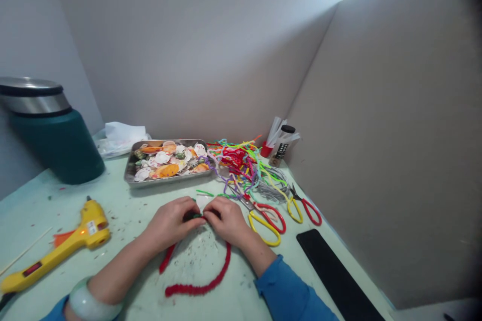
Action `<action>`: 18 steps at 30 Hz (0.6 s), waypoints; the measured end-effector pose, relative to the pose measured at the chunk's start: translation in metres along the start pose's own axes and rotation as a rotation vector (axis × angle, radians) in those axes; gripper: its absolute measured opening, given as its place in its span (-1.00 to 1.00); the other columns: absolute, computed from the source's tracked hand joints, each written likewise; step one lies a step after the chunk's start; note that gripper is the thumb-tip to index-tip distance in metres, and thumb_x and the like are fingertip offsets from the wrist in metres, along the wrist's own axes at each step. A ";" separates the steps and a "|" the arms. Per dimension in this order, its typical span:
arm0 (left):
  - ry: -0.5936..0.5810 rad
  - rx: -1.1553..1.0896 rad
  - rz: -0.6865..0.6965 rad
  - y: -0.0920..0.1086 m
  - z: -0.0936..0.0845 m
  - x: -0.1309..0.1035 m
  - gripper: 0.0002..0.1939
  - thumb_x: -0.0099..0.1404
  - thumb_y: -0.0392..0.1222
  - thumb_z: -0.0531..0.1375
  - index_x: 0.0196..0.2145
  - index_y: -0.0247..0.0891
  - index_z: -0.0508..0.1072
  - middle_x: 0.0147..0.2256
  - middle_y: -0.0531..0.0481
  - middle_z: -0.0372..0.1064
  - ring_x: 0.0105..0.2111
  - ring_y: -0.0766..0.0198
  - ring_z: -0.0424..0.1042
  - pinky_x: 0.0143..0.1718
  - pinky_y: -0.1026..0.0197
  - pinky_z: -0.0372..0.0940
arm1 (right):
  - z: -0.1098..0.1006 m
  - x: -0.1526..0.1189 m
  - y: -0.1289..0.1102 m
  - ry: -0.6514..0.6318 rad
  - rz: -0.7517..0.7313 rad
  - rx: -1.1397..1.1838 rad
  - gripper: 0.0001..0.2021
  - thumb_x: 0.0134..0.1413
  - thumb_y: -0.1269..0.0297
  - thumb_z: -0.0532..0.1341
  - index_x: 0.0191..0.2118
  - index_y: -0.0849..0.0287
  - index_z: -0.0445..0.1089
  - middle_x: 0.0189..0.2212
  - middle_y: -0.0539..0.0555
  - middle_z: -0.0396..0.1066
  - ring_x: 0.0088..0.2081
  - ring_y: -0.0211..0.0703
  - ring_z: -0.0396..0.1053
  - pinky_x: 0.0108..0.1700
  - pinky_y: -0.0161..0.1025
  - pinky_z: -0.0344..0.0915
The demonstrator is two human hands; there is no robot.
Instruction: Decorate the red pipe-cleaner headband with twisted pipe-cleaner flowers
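Note:
Close together over the table, my left hand [173, 221] and my right hand [228, 221] pinch at the middle of a red pipe cleaner [201, 289]. One red length curves down from under my right hand and bends back left; a shorter red end [165, 262] sticks out below my left hand. Between the fingertips shows a small dark green bit [197, 215], perhaps green pipe cleaner, mostly hidden by the left fingers. Just beyond my hands lies a short bright green piece [205, 193]. Red-and-yellow scissors [265, 220] rest right beside my right hand.
A metal tray [169, 181] of shells stands behind, with tangled coloured pipe cleaners [241, 160] to its right. At left are a yellow glue gun [81, 235] and a large teal bottle [56, 145]. Second scissors [303, 208], a black strip [335, 271] and a small jar [281, 145] sit right.

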State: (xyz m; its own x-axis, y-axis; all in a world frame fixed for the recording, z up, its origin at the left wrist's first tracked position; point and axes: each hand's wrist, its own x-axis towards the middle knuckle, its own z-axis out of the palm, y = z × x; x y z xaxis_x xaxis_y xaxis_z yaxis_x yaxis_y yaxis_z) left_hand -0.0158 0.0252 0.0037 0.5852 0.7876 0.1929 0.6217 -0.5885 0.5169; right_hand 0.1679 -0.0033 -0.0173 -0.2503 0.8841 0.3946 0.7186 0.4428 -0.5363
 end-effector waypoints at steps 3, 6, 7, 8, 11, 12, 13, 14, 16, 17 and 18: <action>0.057 -0.096 -0.042 -0.002 -0.001 0.003 -0.61 0.30 0.04 -0.03 -0.48 -0.25 0.41 -0.43 -0.01 0.36 -0.41 0.24 0.34 -0.34 0.24 0.15 | -0.002 0.000 -0.001 -0.009 -0.005 0.010 -0.93 0.09 0.37 0.18 -0.37 0.15 0.42 -0.40 0.02 0.41 -0.29 -0.21 0.33 -0.24 -0.31 0.20; 0.123 -0.206 -0.179 -0.008 -0.002 0.006 -0.55 0.32 0.05 -0.08 -0.45 -0.27 0.43 -0.49 -0.01 0.38 -0.43 0.23 0.34 -0.35 0.23 0.15 | -0.003 0.000 -0.002 -0.027 -0.001 0.019 -0.92 0.09 0.38 0.18 -0.37 0.15 0.42 -0.38 0.03 0.42 -0.28 -0.20 0.34 -0.21 -0.30 0.21; 0.122 -0.226 -0.231 -0.010 -0.002 0.007 -0.55 0.31 0.07 -0.08 -0.45 -0.27 0.44 -0.53 0.01 0.36 -0.46 0.23 0.33 -0.37 0.23 0.15 | -0.004 0.001 -0.002 -0.029 0.004 0.020 -0.92 0.09 0.38 0.18 -0.36 0.15 0.42 -0.38 0.03 0.42 -0.28 -0.20 0.34 -0.21 -0.30 0.21; 0.123 -0.241 -0.275 -0.013 -0.002 0.007 -0.55 0.29 0.09 -0.07 -0.44 -0.28 0.44 -0.56 0.02 0.34 -0.48 0.23 0.31 -0.40 0.24 0.14 | -0.004 0.001 -0.002 -0.030 0.006 0.022 -0.92 0.09 0.38 0.18 -0.36 0.15 0.42 -0.38 0.03 0.42 -0.28 -0.20 0.34 -0.21 -0.30 0.21; 0.096 -0.261 -0.280 -0.017 0.000 0.008 -0.60 0.25 0.08 0.00 -0.49 -0.27 0.41 -0.58 0.05 0.31 -0.51 0.26 0.27 -0.45 0.26 0.10 | -0.005 0.001 -0.003 -0.035 0.004 0.025 -0.92 0.09 0.38 0.18 -0.36 0.15 0.43 -0.39 0.03 0.42 -0.28 -0.19 0.34 -0.22 -0.29 0.21; 0.088 -0.249 -0.251 -0.017 0.000 0.008 -0.62 0.24 0.06 0.02 -0.51 -0.27 0.40 -0.57 0.05 0.30 -0.51 0.27 0.26 -0.46 0.27 0.10 | -0.005 0.002 -0.003 -0.036 0.005 0.026 -0.92 0.08 0.38 0.19 -0.37 0.16 0.43 -0.39 0.03 0.42 -0.28 -0.19 0.34 -0.22 -0.29 0.21; 0.081 -0.231 -0.218 -0.017 0.001 0.008 -0.64 0.22 0.05 0.04 -0.53 -0.27 0.39 -0.56 0.05 0.30 -0.51 0.28 0.25 -0.46 0.27 0.09 | -0.005 0.002 -0.004 -0.037 0.006 0.027 -0.92 0.08 0.38 0.19 -0.37 0.16 0.43 -0.39 0.04 0.42 -0.28 -0.19 0.34 -0.22 -0.29 0.21; 0.077 -0.208 -0.191 -0.017 0.001 0.008 -0.65 0.22 0.03 0.05 -0.55 -0.27 0.38 -0.56 0.05 0.29 -0.50 0.28 0.24 -0.46 0.27 0.08 | -0.005 0.001 -0.004 -0.036 0.008 0.029 -0.92 0.08 0.39 0.19 -0.38 0.16 0.44 -0.39 0.04 0.42 -0.29 -0.19 0.34 -0.23 -0.29 0.21; 0.072 -0.167 -0.169 -0.016 0.002 0.008 -0.65 0.21 0.01 0.05 -0.57 -0.27 0.37 -0.55 0.05 0.28 -0.51 0.29 0.23 -0.47 0.27 0.06 | -0.004 0.000 -0.005 -0.032 0.012 0.042 -0.92 0.07 0.39 0.19 -0.39 0.16 0.44 -0.40 0.03 0.42 -0.29 -0.20 0.34 -0.23 -0.29 0.21; 0.071 -0.155 -0.171 -0.016 0.002 0.008 -0.65 0.21 0.01 0.05 -0.58 -0.27 0.37 -0.55 0.05 0.28 -0.51 0.29 0.22 -0.47 0.27 0.05 | -0.004 0.000 -0.005 -0.029 0.018 0.057 -0.92 0.06 0.39 0.19 -0.39 0.16 0.44 -0.40 0.03 0.41 -0.30 -0.20 0.34 -0.23 -0.30 0.21; 0.072 -0.150 -0.180 -0.016 0.002 0.009 -0.65 0.22 0.01 0.05 -0.57 -0.27 0.38 -0.56 0.04 0.28 -0.51 0.28 0.22 -0.47 0.27 0.05 | -0.003 0.000 -0.005 -0.026 0.028 0.080 -0.91 0.06 0.39 0.19 -0.40 0.16 0.43 -0.41 0.02 0.41 -0.30 -0.20 0.34 -0.24 -0.30 0.21</action>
State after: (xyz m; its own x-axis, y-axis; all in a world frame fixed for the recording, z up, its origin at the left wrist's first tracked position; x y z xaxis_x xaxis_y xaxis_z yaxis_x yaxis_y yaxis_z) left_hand -0.0197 0.0411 -0.0043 0.4298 0.8916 0.1429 0.6249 -0.4079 0.6657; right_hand 0.1669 -0.0061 -0.0123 -0.2485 0.8996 0.3592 0.6718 0.4272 -0.6052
